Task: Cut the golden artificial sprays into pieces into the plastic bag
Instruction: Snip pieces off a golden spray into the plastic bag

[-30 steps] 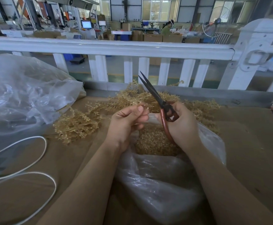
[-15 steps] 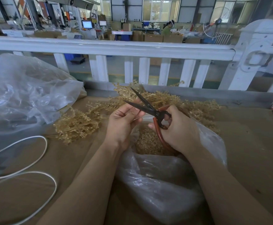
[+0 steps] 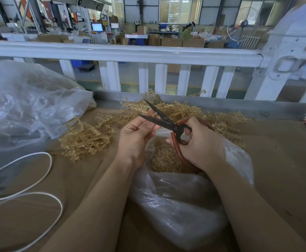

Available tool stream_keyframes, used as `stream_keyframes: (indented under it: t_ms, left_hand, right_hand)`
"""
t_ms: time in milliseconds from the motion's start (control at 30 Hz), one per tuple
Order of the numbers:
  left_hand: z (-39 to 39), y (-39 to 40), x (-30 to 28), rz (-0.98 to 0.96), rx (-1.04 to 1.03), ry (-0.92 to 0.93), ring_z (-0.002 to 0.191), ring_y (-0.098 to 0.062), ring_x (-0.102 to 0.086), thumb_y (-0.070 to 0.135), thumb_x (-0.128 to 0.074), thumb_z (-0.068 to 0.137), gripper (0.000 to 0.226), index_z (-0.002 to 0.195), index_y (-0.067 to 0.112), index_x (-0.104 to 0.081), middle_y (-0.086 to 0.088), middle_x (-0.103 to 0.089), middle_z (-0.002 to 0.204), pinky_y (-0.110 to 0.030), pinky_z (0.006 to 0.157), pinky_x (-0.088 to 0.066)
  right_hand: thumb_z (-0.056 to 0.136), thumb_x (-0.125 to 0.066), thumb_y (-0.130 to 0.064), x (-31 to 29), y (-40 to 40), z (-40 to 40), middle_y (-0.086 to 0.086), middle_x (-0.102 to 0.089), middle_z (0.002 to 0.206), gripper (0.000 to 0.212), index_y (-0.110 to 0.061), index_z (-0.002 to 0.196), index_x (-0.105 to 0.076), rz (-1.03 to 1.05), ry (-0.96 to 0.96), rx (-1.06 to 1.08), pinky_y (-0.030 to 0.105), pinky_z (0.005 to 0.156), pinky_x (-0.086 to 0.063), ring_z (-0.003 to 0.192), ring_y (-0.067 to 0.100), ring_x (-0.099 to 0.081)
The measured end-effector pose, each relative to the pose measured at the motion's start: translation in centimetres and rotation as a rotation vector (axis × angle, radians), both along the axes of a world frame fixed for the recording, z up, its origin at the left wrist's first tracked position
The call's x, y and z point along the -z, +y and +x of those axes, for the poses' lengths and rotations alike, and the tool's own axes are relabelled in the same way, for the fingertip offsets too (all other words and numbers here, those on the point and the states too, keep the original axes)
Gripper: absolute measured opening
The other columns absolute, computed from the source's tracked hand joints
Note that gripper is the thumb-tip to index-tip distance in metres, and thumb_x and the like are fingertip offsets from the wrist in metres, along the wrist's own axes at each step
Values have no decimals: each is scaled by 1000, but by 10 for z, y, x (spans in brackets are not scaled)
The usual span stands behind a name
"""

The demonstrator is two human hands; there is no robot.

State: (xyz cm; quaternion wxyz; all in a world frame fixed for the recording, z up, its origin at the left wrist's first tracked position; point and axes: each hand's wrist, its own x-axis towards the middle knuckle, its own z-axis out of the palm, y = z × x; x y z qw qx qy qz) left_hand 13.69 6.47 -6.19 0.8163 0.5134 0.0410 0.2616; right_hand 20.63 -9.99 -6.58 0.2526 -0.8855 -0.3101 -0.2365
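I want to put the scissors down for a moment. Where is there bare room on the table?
Bare table lies right of the bag, and between the cord and left arm. Crowded: sprays behind the hands, big bag far left.

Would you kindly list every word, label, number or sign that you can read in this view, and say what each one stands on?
No text can be read here.
Two lit monitors in the far hall: contents too small and blurred.
Yellow triangular sign on the back wall: shape only, no legible wording.
Scissors, plastic bag and cardboard boxes: no print visible.
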Motion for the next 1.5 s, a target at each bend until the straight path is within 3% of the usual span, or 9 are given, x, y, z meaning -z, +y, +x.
stream_keyframes:
  t_ms: [100, 267, 533, 667, 767, 1033, 1200, 1367, 1500]
  left_hand:
    - [0, 1, 0, 6, 4, -4, 72, -6, -67, -4, -56, 93, 25, 82, 14, -71, 2, -73, 76, -17, 69, -51]
    - [-1, 0, 0, -8, 25, -9, 76, -5, -68, 5, -63, 86, 15, 96, 13, -71, 3, -75, 83, -18, 72, -50]
    - [0, 1, 2, -7, 26, -21, 74, -5, -67, 14, -68, 76, 22, 98, 11, -70, 2, -75, 82, -17, 71, -50]
    - [1, 1, 3, -3, 14, -24, 71, -5, -66, 13, -68, 77, 21, 97, 9, -71, 2, -74, 79, -16, 69, -51]
    - [2, 2, 3, 14, 5, -36, 70, -5, -65, 12, -68, 78, 18, 95, 9, -71, 2, -73, 77, -16, 68, -51]
    - [2, 3, 7, 177, -39, -34, 70, -8, -64, -1, -61, 92, 7, 92, 0, -68, -3, -70, 75, -18, 69, -51]
    - [1, 2, 5, 213, -58, -27, 70, -8, -64, -1, -61, 92, 5, 89, 0, -66, -3, -68, 73, -17, 70, -51]
    - [-1, -1, 3, 228, -59, -46, 70, -9, -64, -3, -61, 92, 11, 84, 5, -62, -1, -68, 70, -19, 70, -52]
    - [-1, -5, 2, 237, -56, -74, 69, -13, -65, -8, -58, 92, 12, 85, 3, -57, -1, -68, 67, -25, 74, -53]
  right_hand:
    - [78, -62, -75, -1, -1, -1, -19, -47, 64, 49, -31, 93, -47, 1, 5, 10, 17, 45, -31, 56, -4, -46]
    - [77, -62, -76, -3, 0, -5, -19, -41, 56, 48, -33, 83, -42, 18, -11, 36, 18, 45, -27, 51, -5, -40]
    - [74, -53, -81, -3, -2, -5, -19, -39, 54, 51, -31, 84, -46, 33, 3, 30, 18, 45, -27, 49, -5, -39]
    - [73, -45, -85, -3, -3, -5, -17, -39, 52, 54, -32, 82, -46, 59, -11, 21, 17, 45, -26, 49, -6, -39]
    - [75, -54, -80, -1, -3, -4, -19, -38, 52, 50, -32, 82, -44, 71, -29, 16, 17, 45, -25, 48, -7, -37]
    - [74, -42, -85, 0, -2, -3, -17, -47, 60, 60, -27, 86, -51, 75, -63, 6, 23, 46, -42, 52, 3, -47]
    - [73, -40, -86, 0, 0, -4, -19, -42, 57, 57, -31, 86, -44, 81, -55, -3, 21, 46, -35, 50, -1, -42]
    - [75, -53, -80, 1, -1, -3, -17, -41, 57, 58, -24, 88, -56, 82, -60, 2, 22, 46, -34, 50, 2, -43]
    - [75, -48, -84, 1, -1, -3, -19, -41, 57, 57, -28, 85, -48, 85, -74, 13, 18, 44, -30, 49, -4, -40]
